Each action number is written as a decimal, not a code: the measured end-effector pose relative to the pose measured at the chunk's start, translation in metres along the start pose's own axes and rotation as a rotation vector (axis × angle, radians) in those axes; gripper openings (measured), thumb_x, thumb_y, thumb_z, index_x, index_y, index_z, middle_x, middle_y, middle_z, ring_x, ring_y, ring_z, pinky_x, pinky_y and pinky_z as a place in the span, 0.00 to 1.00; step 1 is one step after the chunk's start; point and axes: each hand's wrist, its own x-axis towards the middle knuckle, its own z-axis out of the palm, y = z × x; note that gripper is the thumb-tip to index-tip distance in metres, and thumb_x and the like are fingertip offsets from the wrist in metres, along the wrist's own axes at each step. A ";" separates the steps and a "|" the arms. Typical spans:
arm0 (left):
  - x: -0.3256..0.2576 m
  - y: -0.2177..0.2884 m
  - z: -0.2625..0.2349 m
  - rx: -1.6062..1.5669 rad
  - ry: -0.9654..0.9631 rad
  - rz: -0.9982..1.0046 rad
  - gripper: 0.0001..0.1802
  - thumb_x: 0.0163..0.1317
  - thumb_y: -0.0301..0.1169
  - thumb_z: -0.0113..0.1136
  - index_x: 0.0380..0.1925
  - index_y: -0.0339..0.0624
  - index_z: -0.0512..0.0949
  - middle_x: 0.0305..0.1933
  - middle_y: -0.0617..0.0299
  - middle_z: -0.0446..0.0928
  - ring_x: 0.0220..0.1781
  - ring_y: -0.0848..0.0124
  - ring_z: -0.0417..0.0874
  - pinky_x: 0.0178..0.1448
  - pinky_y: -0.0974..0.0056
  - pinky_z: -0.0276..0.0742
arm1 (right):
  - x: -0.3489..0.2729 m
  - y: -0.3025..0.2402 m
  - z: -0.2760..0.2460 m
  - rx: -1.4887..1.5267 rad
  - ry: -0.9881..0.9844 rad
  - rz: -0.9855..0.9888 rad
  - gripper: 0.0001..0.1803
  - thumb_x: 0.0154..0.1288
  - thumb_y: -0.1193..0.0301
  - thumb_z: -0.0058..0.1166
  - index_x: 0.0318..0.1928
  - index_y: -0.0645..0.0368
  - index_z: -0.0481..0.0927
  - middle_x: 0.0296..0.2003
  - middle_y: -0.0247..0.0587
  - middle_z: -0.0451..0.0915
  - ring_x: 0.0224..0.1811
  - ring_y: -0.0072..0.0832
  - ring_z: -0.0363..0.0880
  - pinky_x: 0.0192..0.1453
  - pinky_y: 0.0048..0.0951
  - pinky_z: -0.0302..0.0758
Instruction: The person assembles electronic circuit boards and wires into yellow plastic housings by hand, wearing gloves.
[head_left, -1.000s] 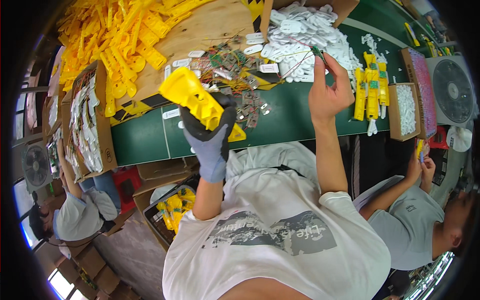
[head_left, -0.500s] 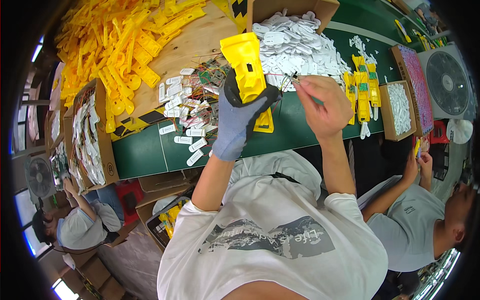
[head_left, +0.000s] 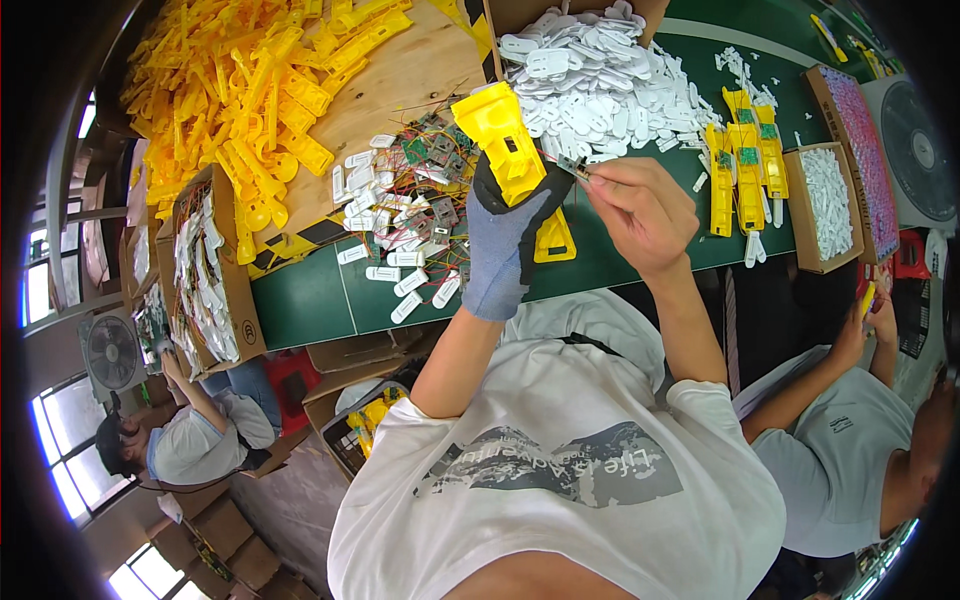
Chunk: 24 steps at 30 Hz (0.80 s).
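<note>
My left hand point(head_left: 500, 240), in a grey-blue glove with black palm and fingers, is closed around a yellow plastic housing point(head_left: 505, 140). The housing is held tilted above the table, its hollow side up. My bare right hand point(head_left: 648, 215) pinches a small dark electronic part point(head_left: 572, 167) with thin wires between thumb and fingertips. That part is beside the housing, close to my left thumb; whether it touches cannot be made out. Just left of my glove lie small circuit boards with red and dark wires point(head_left: 440, 150) and white oval plastic pieces point(head_left: 408, 280).
Loose yellow housings point(head_left: 230, 110) are heaped at the far left. White plastic covers point(head_left: 590, 85) spill from a cardboard box. At right are yellow housings with green boards point(head_left: 747, 170), a box of small white parts point(head_left: 826, 205) and a fan point(head_left: 910, 150). People sit on both sides.
The whole view has shifted, so most things appear further right. The housing is tilted a little more to the left, and the right fingers still pinch the small part beside it.
</note>
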 end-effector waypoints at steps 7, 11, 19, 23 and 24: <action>-0.003 0.003 0.003 0.021 0.021 0.027 0.20 0.47 0.21 0.66 0.40 0.41 0.71 0.34 0.65 0.75 0.32 0.76 0.77 0.36 0.71 0.75 | -0.006 0.007 -0.009 0.004 -0.077 -0.032 0.10 0.42 0.84 0.65 0.25 0.61 0.77 0.29 0.38 0.80 0.28 0.31 0.80 0.29 0.24 0.77; -0.004 0.000 -0.001 0.036 0.023 0.029 0.17 0.49 0.21 0.64 0.39 0.42 0.71 0.32 0.66 0.74 0.32 0.76 0.76 0.35 0.70 0.73 | -0.008 0.009 -0.011 0.016 -0.093 -0.046 0.10 0.41 0.84 0.65 0.26 0.62 0.77 0.28 0.39 0.80 0.28 0.31 0.80 0.28 0.24 0.76; -0.007 0.008 0.002 0.166 -0.022 0.100 0.23 0.43 0.20 0.67 0.40 0.41 0.70 0.34 0.64 0.75 0.32 0.76 0.78 0.35 0.70 0.77 | -0.013 0.000 -0.009 0.179 -0.040 0.235 0.10 0.43 0.85 0.64 0.26 0.63 0.76 0.27 0.42 0.81 0.27 0.31 0.80 0.30 0.24 0.75; -0.001 0.001 -0.009 0.055 -0.128 -0.021 0.21 0.45 0.20 0.66 0.40 0.42 0.70 0.34 0.65 0.75 0.32 0.76 0.77 0.36 0.71 0.75 | -0.014 0.002 -0.009 0.165 -0.061 0.183 0.10 0.43 0.86 0.64 0.26 0.63 0.77 0.28 0.42 0.81 0.28 0.31 0.80 0.30 0.24 0.75; -0.002 0.003 -0.011 0.057 -0.126 -0.022 0.21 0.45 0.20 0.66 0.40 0.42 0.70 0.34 0.65 0.75 0.32 0.76 0.77 0.36 0.71 0.75 | -0.015 0.003 -0.009 0.167 -0.060 0.185 0.10 0.43 0.86 0.64 0.26 0.63 0.77 0.28 0.42 0.81 0.28 0.31 0.80 0.30 0.24 0.75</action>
